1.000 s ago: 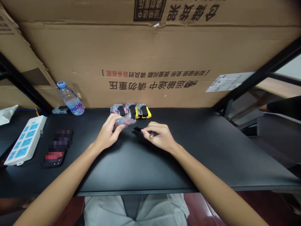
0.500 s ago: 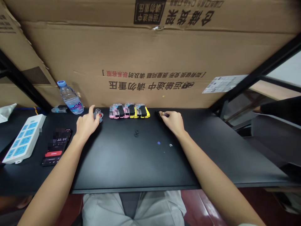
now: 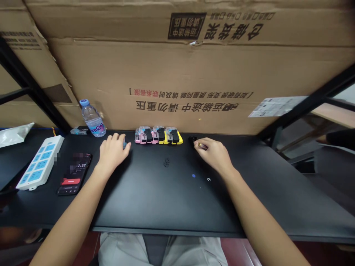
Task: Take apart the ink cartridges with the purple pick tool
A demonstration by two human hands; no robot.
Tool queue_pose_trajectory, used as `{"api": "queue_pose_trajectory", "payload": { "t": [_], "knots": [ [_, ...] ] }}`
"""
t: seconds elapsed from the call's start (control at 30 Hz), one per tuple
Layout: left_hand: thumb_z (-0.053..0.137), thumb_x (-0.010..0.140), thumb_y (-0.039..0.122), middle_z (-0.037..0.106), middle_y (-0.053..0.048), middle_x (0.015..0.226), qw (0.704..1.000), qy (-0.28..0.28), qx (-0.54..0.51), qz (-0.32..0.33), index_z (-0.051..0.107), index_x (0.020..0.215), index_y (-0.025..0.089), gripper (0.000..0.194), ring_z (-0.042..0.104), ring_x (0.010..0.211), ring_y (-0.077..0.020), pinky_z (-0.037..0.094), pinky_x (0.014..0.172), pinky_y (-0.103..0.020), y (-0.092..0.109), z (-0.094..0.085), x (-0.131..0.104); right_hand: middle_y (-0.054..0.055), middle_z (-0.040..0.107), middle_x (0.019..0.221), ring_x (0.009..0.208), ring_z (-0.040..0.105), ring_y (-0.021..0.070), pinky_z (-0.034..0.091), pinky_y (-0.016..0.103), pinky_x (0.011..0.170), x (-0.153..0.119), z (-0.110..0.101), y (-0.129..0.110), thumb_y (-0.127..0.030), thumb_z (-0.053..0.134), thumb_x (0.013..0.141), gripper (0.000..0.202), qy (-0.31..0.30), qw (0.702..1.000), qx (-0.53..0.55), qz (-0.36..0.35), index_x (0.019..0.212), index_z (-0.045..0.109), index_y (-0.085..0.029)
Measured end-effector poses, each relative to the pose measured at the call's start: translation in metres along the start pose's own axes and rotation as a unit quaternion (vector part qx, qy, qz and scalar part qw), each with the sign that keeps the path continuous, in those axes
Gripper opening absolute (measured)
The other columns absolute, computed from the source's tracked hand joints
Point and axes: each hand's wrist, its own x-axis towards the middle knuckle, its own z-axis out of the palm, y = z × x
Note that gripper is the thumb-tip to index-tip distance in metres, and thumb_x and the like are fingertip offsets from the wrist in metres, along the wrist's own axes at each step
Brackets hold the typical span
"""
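My left hand [image 3: 113, 149] is closed round a small clear plastic piece [image 3: 124, 143], mostly hidden under the fingers, at the back left of the black table. To its right stands a row of clear, pink and yellow cartridge-like pieces with black parts [image 3: 158, 135]. My right hand [image 3: 213, 152] pinches a small dark, shiny object [image 3: 203, 146], too small to name. Just beyond its fingertips lies a black item [image 3: 192, 140]. Small black rings [image 3: 166, 162] rest mid-table, with a blue disc [image 3: 193, 176] and a white bit [image 3: 209, 179] nearer my right forearm.
A water bottle [image 3: 94, 120] stands at the back left beside another clear piece [image 3: 80, 130]. A phone [image 3: 74, 175] and a white power strip [image 3: 41, 162] lie on the left. A cardboard wall [image 3: 166, 70] rises behind the table [image 3: 166, 207].
My left hand has closed over the clear piece, which showed more before. My right hand stays near the black item. The whole view has shifted slightly.
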Motion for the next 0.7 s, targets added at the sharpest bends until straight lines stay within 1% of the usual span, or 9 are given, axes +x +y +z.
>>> {"api": "queue_pose_trajectory", "payload": {
  "t": [0.1,0.23,0.33,0.4,0.47,0.53,0.6,0.63,0.7],
  "knots": [
    [0.053,0.104,0.051,0.064,-0.024,0.149,0.998,-0.046,0.039,0.006,0.064,0.148,0.012,0.059,0.06,0.133,-0.0446,0.053,0.105,-0.055,0.006,0.008,-0.004,0.003,0.083,0.124,0.112,0.078,0.0307,0.06,0.037,0.084,-0.001,0.003,-0.001,-0.028,0.061,0.094,0.026,-0.029,0.999,-0.043,-0.011,0.1,0.087,-0.029],
    [0.047,0.106,0.055,0.05,-0.023,0.166,0.995,-0.077,0.054,-0.009,0.05,0.162,0.009,0.072,0.049,0.148,-0.0445,0.049,0.113,-0.057,0.001,0.018,0.0,0.005,0.078,0.137,0.12,0.076,0.034,0.063,0.044,0.093,0.002,0.009,0.001,-0.034,0.057,0.1,0.035,-0.047,0.996,-0.075,-0.008,0.12,0.085,-0.026],
    [0.047,0.106,0.058,0.043,-0.025,0.171,0.996,-0.069,0.049,-0.028,0.045,0.164,0.006,0.078,0.039,0.156,-0.0463,0.045,0.118,-0.059,-0.008,0.026,0.006,0.008,0.071,0.149,0.127,0.073,0.0374,0.063,0.052,0.101,0.007,0.014,0.005,-0.035,0.057,0.1,0.043,-0.06,0.995,-0.079,-0.007,0.135,0.079,-0.022],
    [0.05,0.105,0.056,0.037,-0.027,0.173,0.999,-0.033,0.032,-0.024,0.043,0.164,0.003,0.08,0.031,0.161,-0.0482,0.041,0.122,-0.062,-0.012,0.03,0.008,0.007,0.065,0.156,0.133,0.07,0.0383,0.062,0.055,0.104,0.009,0.016,0.006,-0.034,0.059,0.099,0.046,-0.059,0.995,-0.074,-0.006,0.141,0.075,-0.023],
    [0.053,0.105,0.05,0.032,-0.028,0.176,0.999,0.015,-0.005,0.028,0.043,0.164,0.004,0.076,0.025,0.164,-0.0476,0.036,0.125,-0.064,-0.012,0.032,0.009,0.006,0.061,0.161,0.136,0.068,0.038,0.062,0.055,0.106,0.008,0.017,0.005,-0.034,0.06,0.099,0.048,-0.044,0.997,-0.064,-0.005,0.143,0.073,-0.024],
    [0.052,0.106,0.044,0.032,-0.024,0.176,0.99,0.042,-0.055,0.124,0.046,0.161,0.009,0.066,0.025,0.165,-0.0434,0.034,0.127,-0.063,-0.008,0.032,0.008,0.005,0.061,0.16,0.135,0.069,0.037,0.063,0.053,0.105,0.006,0.016,0.003,-0.033,0.06,0.098,0.046,-0.014,0.999,-0.043,-0.009,0.141,0.075,-0.025],
    [0.051,0.107,0.04,0.036,-0.02,0.176,0.969,0.041,-0.097,0.221,0.051,0.155,0.013,0.054,0.028,0.165,-0.0386,0.036,0.128,-0.06,0.0,0.032,0.005,0.005,0.065,0.157,0.134,0.07,0.0359,0.063,0.052,0.105,0.003,0.015,0.001,-0.032,0.061,0.097,0.043,0.014,1.0,-0.016,-0.019,0.136,0.077,-0.025],
    [0.051,0.108,0.038,0.037,-0.018,0.176,0.96,0.039,-0.106,0.255,0.055,0.15,0.014,0.049,0.029,0.164,-0.0373,0.037,0.128,-0.059,0.004,0.032,0.004,0.006,0.066,0.155,0.133,0.07,0.0355,0.063,0.051,0.105,0.001,0.015,-0.001,-0.032,0.061,0.097,0.041,0.023,0.999,-0.002,-0.024,0.134,0.078,-0.025],
    [0.053,0.107,0.037,0.037,-0.018,0.176,0.951,0.04,-0.108,0.287,0.062,0.142,0.015,0.042,0.032,0.163,-0.0379,0.038,0.127,-0.059,0.01,0.034,0.002,0.006,0.069,0.152,0.132,0.071,0.035,0.062,0.052,0.107,-0.001,0.016,-0.003,-0.031,0.062,0.096,0.039,0.032,0.999,0.02,-0.034,0.13,0.08,-0.026]
  ]
}}
